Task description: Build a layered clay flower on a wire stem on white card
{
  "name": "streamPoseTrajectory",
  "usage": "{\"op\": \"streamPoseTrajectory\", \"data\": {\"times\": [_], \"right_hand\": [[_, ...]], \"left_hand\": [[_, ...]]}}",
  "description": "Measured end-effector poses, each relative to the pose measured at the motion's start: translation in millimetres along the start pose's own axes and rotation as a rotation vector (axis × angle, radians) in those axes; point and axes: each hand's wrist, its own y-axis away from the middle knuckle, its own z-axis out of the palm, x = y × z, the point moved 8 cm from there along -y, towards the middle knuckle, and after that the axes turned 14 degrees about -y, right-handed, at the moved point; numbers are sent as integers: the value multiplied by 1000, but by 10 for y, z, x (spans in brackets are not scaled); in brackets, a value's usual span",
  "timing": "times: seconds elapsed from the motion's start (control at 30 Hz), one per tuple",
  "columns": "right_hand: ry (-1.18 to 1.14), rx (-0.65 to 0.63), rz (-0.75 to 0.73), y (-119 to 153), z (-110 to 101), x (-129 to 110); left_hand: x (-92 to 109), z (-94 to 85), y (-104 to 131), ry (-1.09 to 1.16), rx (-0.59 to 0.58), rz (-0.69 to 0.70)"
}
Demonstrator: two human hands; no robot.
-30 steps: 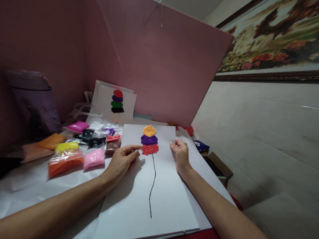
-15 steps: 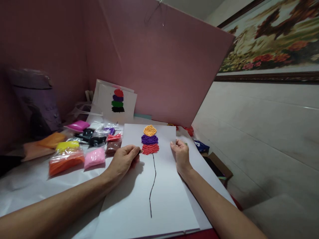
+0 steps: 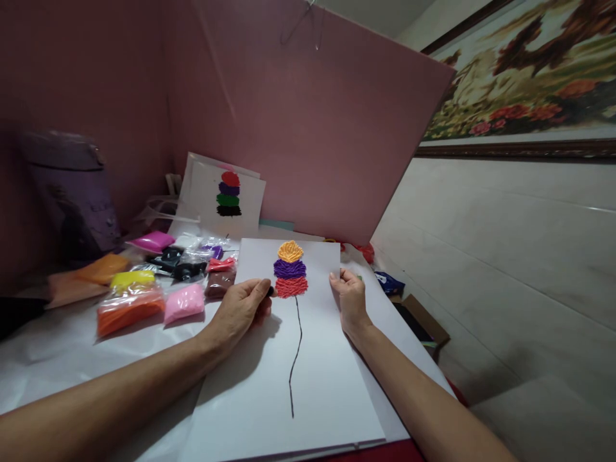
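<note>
A white sheet (image 3: 327, 378) lies in front of me, with orange, purple and red textured bands (image 3: 290, 269) stacked near its top and a thin dark line (image 3: 300, 333) running down below them. My left hand (image 3: 245, 305) is over the sheet's left side, thumb and forefinger pinched on a small black piece (image 3: 270, 291) beside the red band. At the sheet's right edge, my right hand (image 3: 352, 298) has its fingers closed on the paper.
Bags of coloured clay (image 3: 129, 311) lie at the left, with a pink one (image 3: 184, 303) nearest the sheet. A similar picture (image 3: 240, 199) leans against the pink wall. A purple bag (image 3: 77, 199) stands far left; a cardboard box (image 3: 428, 317) is at the right.
The view has shifted very slightly. Both hands keep nearly the same places and grips.
</note>
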Motion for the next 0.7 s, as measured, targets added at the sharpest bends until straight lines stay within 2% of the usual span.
{"op": "streamPoseTrajectory", "data": {"times": [0.3, 0.47, 0.7], "right_hand": [[1, -7, -5, 11, 6, -14], [6, -3, -11, 17, 11, -28], [-2, -3, -14, 26, 16, -44]], "left_hand": [[14, -27, 8, 56, 26, -13], [35, 12, 21, -7, -26, -9], [-1, 2, 11, 88, -10, -11]]}}
